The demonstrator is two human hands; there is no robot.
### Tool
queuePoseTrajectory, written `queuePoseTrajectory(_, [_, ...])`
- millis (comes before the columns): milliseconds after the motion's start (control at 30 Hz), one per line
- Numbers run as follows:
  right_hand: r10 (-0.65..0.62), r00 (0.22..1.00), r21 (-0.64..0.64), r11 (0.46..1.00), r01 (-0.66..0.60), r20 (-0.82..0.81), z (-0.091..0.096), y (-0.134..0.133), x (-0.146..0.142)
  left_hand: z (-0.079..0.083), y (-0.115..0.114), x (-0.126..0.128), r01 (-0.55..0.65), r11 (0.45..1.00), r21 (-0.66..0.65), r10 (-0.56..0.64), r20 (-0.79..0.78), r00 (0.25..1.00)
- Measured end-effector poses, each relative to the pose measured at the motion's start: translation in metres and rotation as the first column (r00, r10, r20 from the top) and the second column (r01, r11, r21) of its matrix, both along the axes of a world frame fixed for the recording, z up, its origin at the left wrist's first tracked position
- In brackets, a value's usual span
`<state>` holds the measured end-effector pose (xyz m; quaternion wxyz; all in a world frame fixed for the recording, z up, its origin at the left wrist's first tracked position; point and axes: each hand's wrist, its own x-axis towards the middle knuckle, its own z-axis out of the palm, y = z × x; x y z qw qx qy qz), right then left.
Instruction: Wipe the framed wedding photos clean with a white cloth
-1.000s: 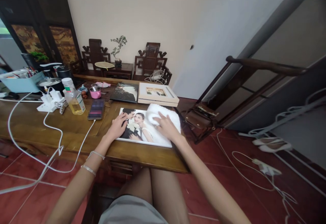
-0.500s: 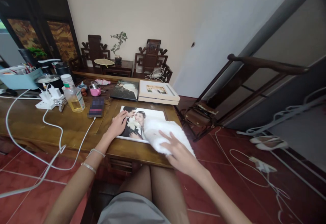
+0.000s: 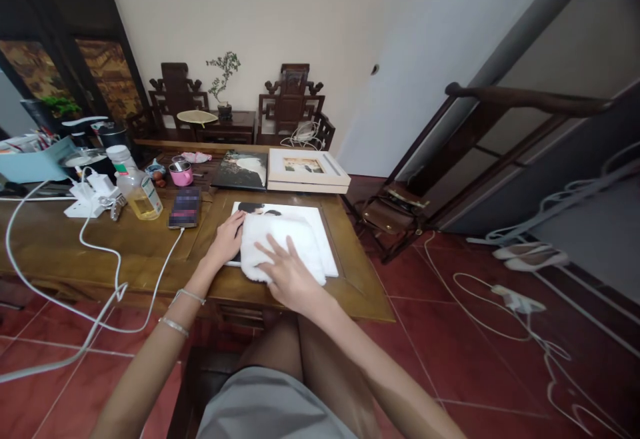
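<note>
A fluffy white cloth (image 3: 313, 246) lies over most of a white-bordered photo panel (image 3: 327, 252), which is flat on the wooden table near its front edge. Dark hair at the top of the picture and its white right side still show. My right hand (image 3: 290, 276) presses on the cloth from above, fingers spread, the thumb's underside hidden. Beside the panel's left edge, my left hand (image 3: 229, 238) rests with its fingers stretched out, touching the panel and close to the cloth's left edge.
Behind the panel lie a dark photo panel (image 3: 241, 170) and a pale framed picture (image 3: 309, 182). Left stand a phone (image 3: 185, 208) on a white cable, a bottle (image 3: 137, 189), a pink cup (image 3: 181, 174) and a power strip (image 3: 85, 207). A wooden chair (image 3: 450, 139) stands right.
My right hand has slid the white cloth leftward across the photo panel, from its right side to its middle, covering the pictured couple. My left hand stays at the left edge.
</note>
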<state>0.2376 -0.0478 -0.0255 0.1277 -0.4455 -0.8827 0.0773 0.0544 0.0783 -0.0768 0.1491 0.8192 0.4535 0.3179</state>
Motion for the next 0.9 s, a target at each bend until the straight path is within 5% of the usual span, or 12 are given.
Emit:
queuePoseTrajectory(167, [-0.042, 0.993, -0.004, 0.999, 0.042, -0.107, -0.011, -0.029, 0.038, -0.002, -0.001, 0.004, -0.040, 0.999, -0.010, 0.040, -0.004, 0.999])
queuePoseTrajectory(333, [-0.278, 0.949, 0.034, 0.958, 0.286, -0.148, -0.026, -0.035, 0.087, -0.008, 0.000, 0.006, -0.058, 0.998, -0.037, 0.059, 0.026, 0.998])
queuePoseTrajectory(500, [-0.458, 0.889, 0.014, 0.889, 0.458, -0.016, -0.015, -0.011, 0.071, -0.007, 0.001, 0.006, -0.047, 0.998, -0.031, 0.048, 0.030, 0.998])
queuePoseTrajectory(733, [-0.080, 0.996, 0.015, 0.997, 0.081, -0.031, -0.002, 0.002, -0.001, 0.001, 0.001, 0.004, -0.025, 1.000, -0.001, 0.025, 0.046, 0.999])
queuePoseTrajectory(900, [-0.052, 0.991, -0.024, 0.998, 0.049, -0.124, -0.011, -0.025, 0.023, 0.000, 0.001, 0.003, -0.033, 0.999, 0.017, 0.033, 0.031, 0.999])
